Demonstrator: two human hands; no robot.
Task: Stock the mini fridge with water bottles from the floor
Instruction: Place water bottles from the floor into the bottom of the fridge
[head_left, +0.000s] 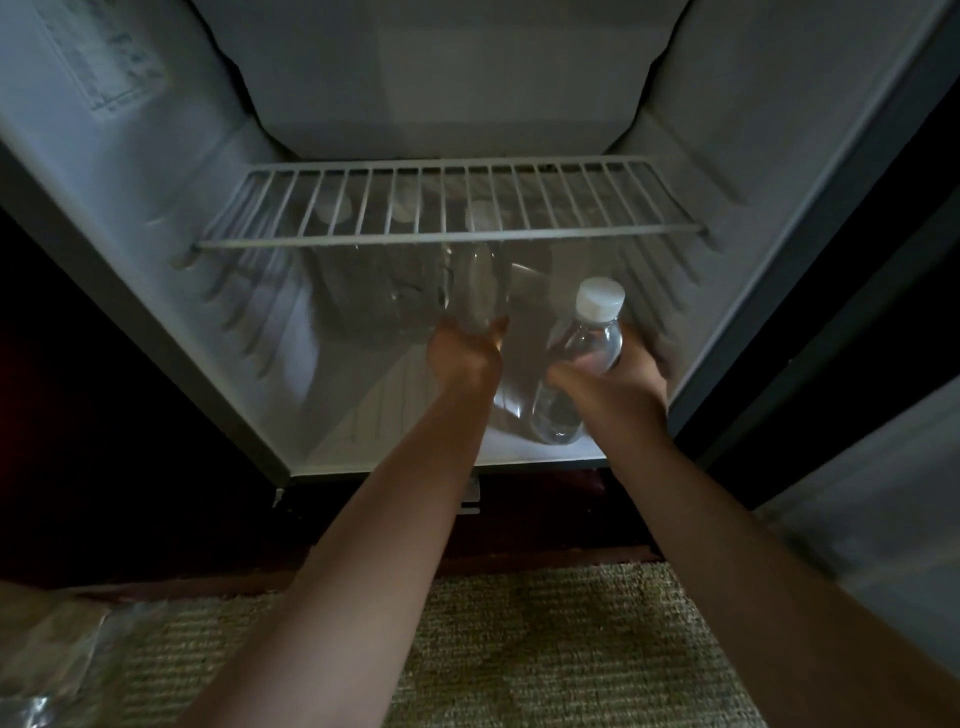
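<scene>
Low on the fridge floor (363, 415), under the wire shelf (452, 236), mid-stocking: left hand (465, 356) gripping a blurred bottle (475, 291) further in, right hand (615, 387) wrapped round the white-capped bottle (584, 348) near the front, next likely standing both upright beside the back row (332, 210) and letting go.

The lone head-worn camera is looking forward and down, close into the open mini fridge (156, 197) filling the upper frame, carpet (519, 649) along the bottom.
</scene>
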